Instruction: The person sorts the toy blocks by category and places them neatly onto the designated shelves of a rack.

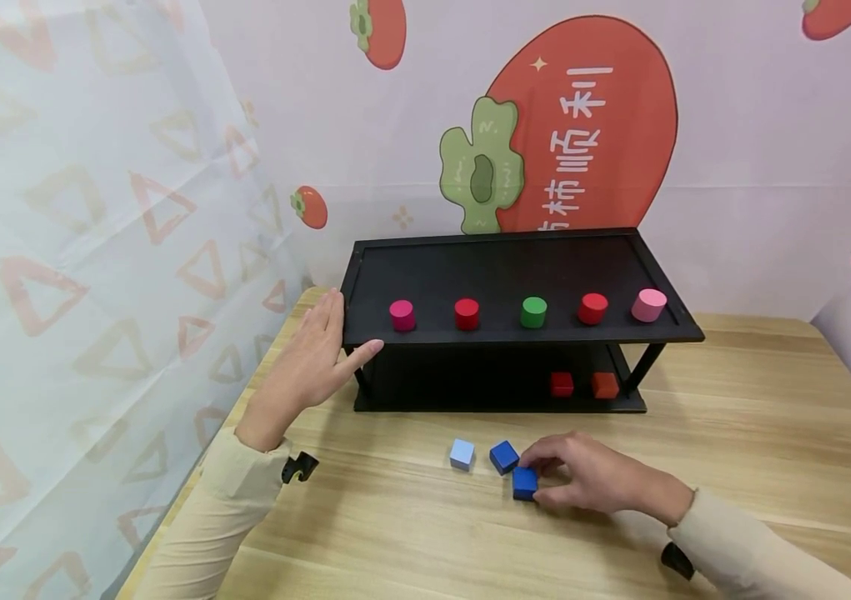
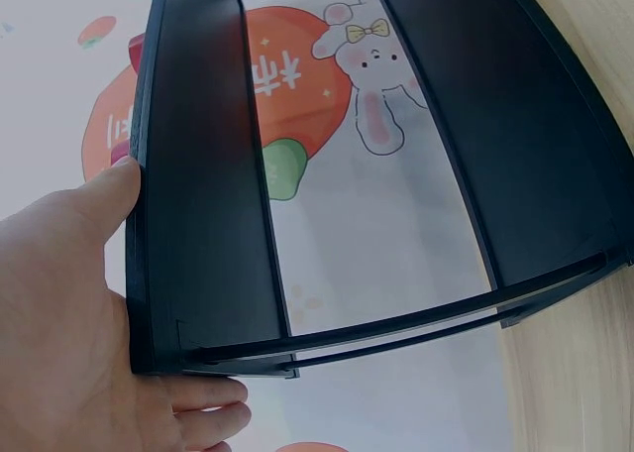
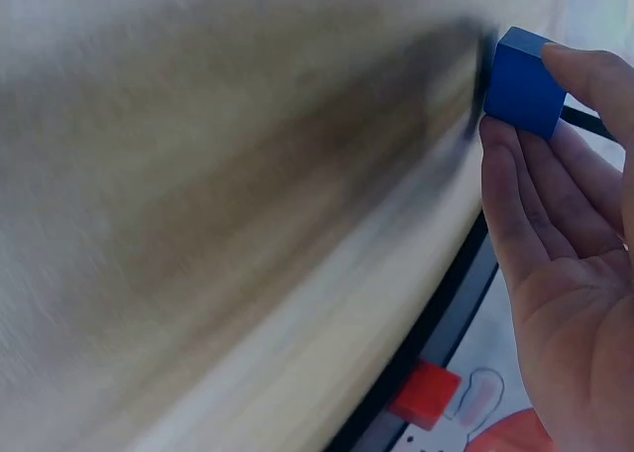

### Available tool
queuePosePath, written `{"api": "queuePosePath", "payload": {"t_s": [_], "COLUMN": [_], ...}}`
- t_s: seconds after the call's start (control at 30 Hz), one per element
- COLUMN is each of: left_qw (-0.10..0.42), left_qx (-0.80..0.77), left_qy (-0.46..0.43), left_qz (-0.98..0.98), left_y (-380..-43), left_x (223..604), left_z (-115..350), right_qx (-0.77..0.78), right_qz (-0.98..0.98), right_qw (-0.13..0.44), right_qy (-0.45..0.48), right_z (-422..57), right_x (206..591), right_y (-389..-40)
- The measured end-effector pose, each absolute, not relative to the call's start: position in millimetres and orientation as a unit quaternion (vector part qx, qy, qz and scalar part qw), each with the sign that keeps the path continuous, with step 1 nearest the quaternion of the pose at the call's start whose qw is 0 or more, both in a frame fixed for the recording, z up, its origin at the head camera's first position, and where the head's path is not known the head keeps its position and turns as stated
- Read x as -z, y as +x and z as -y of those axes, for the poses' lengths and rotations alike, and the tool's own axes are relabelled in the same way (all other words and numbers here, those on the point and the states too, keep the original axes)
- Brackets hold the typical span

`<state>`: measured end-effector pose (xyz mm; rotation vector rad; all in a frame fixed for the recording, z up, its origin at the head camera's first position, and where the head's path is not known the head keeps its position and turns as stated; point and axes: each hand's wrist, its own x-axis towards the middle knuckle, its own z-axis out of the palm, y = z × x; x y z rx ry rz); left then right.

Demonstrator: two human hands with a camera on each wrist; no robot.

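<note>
At the left end of a black two-tier shelf (image 1: pixel 485 271), my left hand (image 1: pixel 308 354) rests against the side with straight fingers. In the left wrist view its thumb touches the shelf's edge. My right hand (image 1: pixel 593 475) pinches a blue cube (image 1: pixel 525 483) between thumb and fingers at the tabletop; the right wrist view shows the same blue cube (image 3: pixel 525 82) at the fingertips. Another blue cube (image 1: pixel 503 457) lies just behind it, and a light blue cube (image 1: pixel 462 454) sits further left.
Along the top tier's front stand several cylinders, among them a magenta one (image 1: pixel 402 316), a green one (image 1: pixel 533 312) and a pink one (image 1: pixel 648 305). A red cube (image 1: pixel 562 384) and an orange-red cube (image 1: pixel 605 385) sit on the lower tier. Behind hangs a patterned cloth (image 1: pixel 387 142).
</note>
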<state>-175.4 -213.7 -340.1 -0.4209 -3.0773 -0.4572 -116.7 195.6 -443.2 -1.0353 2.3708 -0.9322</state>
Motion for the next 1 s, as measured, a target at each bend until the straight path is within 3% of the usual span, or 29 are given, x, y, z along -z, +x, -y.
{"api": "queuePosePath", "payload": {"t_s": [0.37,0.67,1.0], "left_qw": [0.006,0.002,0.0], "left_qx": [0.142,0.143,0.142], "left_qy": [-0.136,-0.133,-0.133], "left_qz": [0.98,0.981,0.981], "left_y": [-175.2,-174.4,-175.4], "left_x": [339.8,338.3,339.9], "left_z": [214.5,214.4,213.9], "right_qx": [0.333,0.304,0.281], "right_qz": [-0.849,-0.871,-0.895], "right_qw": [0.185,0.137,0.126], "right_qy": [-0.365,-0.362,-0.323], "right_z": [-205.8,-208.0,-196.5], "right_x": [426.0,413.1,416.1], "right_y": [-146.0,-172.1,-194.8]}}
